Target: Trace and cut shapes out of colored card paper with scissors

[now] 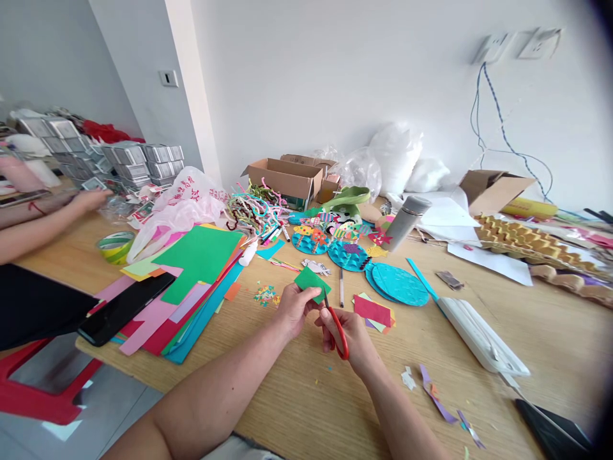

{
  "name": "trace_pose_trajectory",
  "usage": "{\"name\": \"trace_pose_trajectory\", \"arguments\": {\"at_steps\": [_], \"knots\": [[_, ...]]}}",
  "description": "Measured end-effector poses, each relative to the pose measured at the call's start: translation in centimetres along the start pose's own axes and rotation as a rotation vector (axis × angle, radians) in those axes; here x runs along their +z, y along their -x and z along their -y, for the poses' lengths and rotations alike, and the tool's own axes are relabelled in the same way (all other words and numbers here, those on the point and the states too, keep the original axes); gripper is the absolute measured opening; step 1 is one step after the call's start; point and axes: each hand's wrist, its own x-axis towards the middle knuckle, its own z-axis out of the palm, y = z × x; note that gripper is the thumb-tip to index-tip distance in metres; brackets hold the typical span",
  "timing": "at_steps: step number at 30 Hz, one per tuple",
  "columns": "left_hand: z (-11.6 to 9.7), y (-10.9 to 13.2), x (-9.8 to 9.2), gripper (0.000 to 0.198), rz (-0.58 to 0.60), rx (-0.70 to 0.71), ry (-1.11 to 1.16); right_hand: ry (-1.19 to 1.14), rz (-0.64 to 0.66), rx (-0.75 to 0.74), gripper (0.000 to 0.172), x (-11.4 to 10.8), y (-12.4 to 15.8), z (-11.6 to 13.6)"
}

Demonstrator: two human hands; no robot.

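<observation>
Pinched in my left hand (295, 309) is a small piece of green paper (309, 281), held up over the table. My right hand (352, 333) grips red-handled scissors (341, 332), whose blades reach the right edge of the green paper. Whether the blades are parted there is too small to tell. Just right of my hands lie small rectangles of coloured paper (372, 311), a red one on top. A pile of tiny paper clippings (267, 295) sits to the left of my left hand. Beyond my hands are a pen (341, 287) and a fish-shaped cutout (316, 266).
Stacked coloured paper (205, 249) and a black phone (127, 310) lie at left. Blue discs (400, 283), decorated paper fish and a grey bottle (407, 223) stand behind. A white power strip (481, 335) is at right. Another person's arms (52, 214) rest at far left.
</observation>
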Motion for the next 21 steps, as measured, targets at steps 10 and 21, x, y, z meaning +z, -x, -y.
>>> {"name": "trace_pose_trajectory", "arguments": {"at_steps": [10,21], "knots": [[-0.04,0.17,0.1,0.022,-0.01,-0.005,0.018,-0.003,-0.005,0.017,0.057,0.03,0.18,0.26],[-0.12,0.18,0.04,0.023,-0.01,-0.016,-0.015,-0.017,0.002,0.011,0.057,0.12,0.29,0.51]]}}
